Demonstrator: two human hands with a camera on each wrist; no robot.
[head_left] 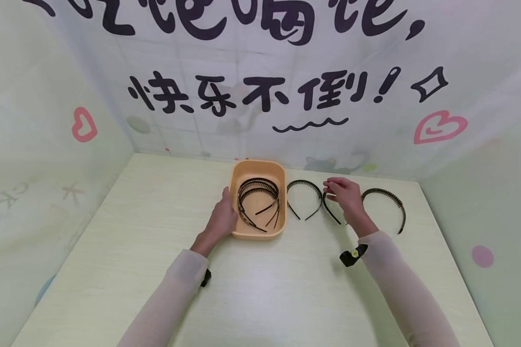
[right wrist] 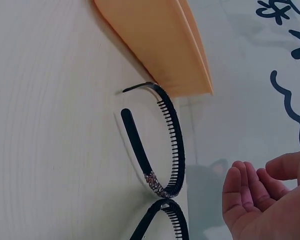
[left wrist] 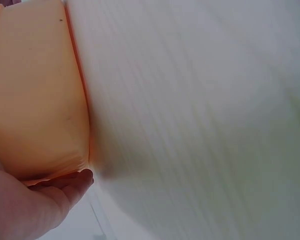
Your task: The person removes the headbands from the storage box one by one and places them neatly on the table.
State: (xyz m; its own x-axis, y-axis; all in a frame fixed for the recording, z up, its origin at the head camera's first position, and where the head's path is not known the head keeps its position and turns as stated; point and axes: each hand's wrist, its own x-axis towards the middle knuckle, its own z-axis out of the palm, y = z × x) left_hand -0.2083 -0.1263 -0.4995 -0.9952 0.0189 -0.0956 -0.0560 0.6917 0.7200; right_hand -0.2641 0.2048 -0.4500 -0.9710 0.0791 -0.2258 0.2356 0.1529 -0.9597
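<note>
Headbands lie in a row on the pale table (head_left: 286, 289), and the right hand (head_left: 346, 197) hovers over the middle one (head_left: 331, 212), a black band mostly hidden under the fingers. Its curved top points toward the back wall and its two ends point toward the person, so its long way runs from front to back. The right fingers are loosely curled, and in the right wrist view they bend in over an empty palm, close to the band's top but not pinching it. Just to the left of those fingers lies a toothed headband (head_left: 304, 197), arched the same way. To the right of them lies a brownish toothed headband (head_left: 388, 202). The left hand (head_left: 223, 217) rests against the left side of the orange tub (head_left: 257, 168), with straight fingers pressed flat on its wall. Inside the tub, right beside those fingers, sits a pile of headbands (head_left: 259, 202), their arches also toward the wall.
</note>
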